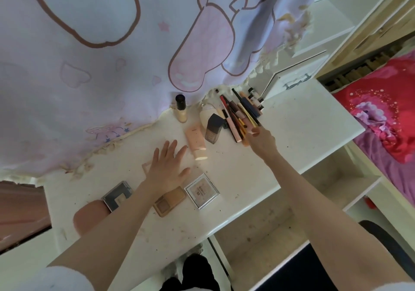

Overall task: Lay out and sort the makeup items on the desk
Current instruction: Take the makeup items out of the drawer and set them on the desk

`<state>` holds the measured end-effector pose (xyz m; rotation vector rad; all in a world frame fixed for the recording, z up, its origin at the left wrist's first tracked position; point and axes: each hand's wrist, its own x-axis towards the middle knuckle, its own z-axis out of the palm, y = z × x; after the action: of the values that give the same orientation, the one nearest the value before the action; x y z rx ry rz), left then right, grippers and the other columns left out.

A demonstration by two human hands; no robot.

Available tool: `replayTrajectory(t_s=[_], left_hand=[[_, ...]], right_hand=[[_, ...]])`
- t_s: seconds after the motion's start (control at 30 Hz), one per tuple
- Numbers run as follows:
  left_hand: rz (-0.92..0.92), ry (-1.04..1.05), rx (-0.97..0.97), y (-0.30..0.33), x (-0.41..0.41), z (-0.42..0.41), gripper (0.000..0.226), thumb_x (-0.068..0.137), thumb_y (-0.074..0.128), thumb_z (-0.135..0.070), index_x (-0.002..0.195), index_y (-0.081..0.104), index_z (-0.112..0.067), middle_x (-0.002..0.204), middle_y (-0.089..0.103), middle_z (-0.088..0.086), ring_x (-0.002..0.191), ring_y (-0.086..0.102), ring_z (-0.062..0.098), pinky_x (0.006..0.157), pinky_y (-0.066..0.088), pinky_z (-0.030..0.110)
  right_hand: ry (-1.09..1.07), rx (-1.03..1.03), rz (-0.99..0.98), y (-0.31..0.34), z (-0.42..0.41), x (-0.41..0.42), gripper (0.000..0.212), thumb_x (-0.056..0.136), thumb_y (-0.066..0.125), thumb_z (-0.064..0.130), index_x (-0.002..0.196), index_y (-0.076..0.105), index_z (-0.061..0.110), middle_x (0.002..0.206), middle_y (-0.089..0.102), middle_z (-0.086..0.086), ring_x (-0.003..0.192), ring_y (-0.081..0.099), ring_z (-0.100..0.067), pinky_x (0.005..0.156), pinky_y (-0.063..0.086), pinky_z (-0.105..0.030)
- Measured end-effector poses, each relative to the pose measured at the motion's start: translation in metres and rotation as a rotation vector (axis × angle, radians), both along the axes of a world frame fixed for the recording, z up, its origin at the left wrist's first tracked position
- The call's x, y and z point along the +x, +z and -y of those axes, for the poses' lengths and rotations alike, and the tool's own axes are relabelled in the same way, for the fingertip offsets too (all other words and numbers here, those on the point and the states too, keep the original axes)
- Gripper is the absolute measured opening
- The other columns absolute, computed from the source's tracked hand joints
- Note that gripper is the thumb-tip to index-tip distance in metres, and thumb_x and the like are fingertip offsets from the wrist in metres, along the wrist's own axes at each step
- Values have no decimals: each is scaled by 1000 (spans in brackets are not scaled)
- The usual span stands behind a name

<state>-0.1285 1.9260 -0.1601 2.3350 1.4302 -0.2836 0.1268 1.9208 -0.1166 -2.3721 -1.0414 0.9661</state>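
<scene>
A white desk (292,133) stands against a pale lilac cartoon-print curtain (89,66); a bed with a red cover (386,120) lies to the right, and the desk surface carries small dark specks.

Your left hand (167,167) is released: fingers straight and spread, palm down over the middle of the desk. It partly covers a pale flat item that you cannot identify. Your forearm crosses a tan compact (169,202) lying on the near side.

Your right hand (262,141) reaches to the far side of the desk, to the near end of a pile of pencils and brushes (240,115). Its fingers (254,131) curl at the pile and touch it; you cannot tell which piece they grasp.

Locate the remaining makeup items as follows:
- A clear square compact (201,191) lies just right of the tan compact.
- A grey compact (117,196) lies left of your forearm, overlapping a pink pouch (89,217) at the near left edge.
- A peach tube (195,141) lies between your hands, cap end toward you.
- A dark square bottle (213,128) lies just right of the tube, leaning on a cream-coloured round item (207,114).
- A foundation bottle with a black cap (181,109) stands upright at the far edge, by the curtain.
- Small bottles (254,98) stand behind the pile.
</scene>
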Motion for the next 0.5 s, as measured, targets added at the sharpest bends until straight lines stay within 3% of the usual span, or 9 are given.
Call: replayTrajectory(t_s=[0.13,0.23,0.33,0.5], left_hand=[[212,2,100,3,-3,46,48,94,48,-24,139,37,-12,148,32,15,140,19,34,113,22,50],[354,-61,202,1,-4,84,38,85,56,-11,123,51,-12,126,54,12,121,48,33,94,46,49],[454,-139,228,2,-2,128,35,83,51,-7,117,49,-9,116,57,12,109,54,31,88,50,42],[419,-267,118,-12,6,202,50,81,61,-6,127,43,-10,122,56,11,117,53,30,95,48,40]], right_hand=[[3,74,-73,3,55,-12,33,96,46,24,125,56,10,122,59,-8,109,55,-23,86,41,-27],[-58,103,-126,-8,110,-26,34,96,48,22,127,55,11,123,59,-6,111,55,-19,88,41,-25],[-131,117,-159,-18,170,-38,31,96,47,19,125,56,12,120,61,-3,110,55,-16,87,41,-23],[-328,122,-182,-32,251,-34,29,97,45,21,122,57,15,115,60,1,107,53,-13,92,43,-26]])
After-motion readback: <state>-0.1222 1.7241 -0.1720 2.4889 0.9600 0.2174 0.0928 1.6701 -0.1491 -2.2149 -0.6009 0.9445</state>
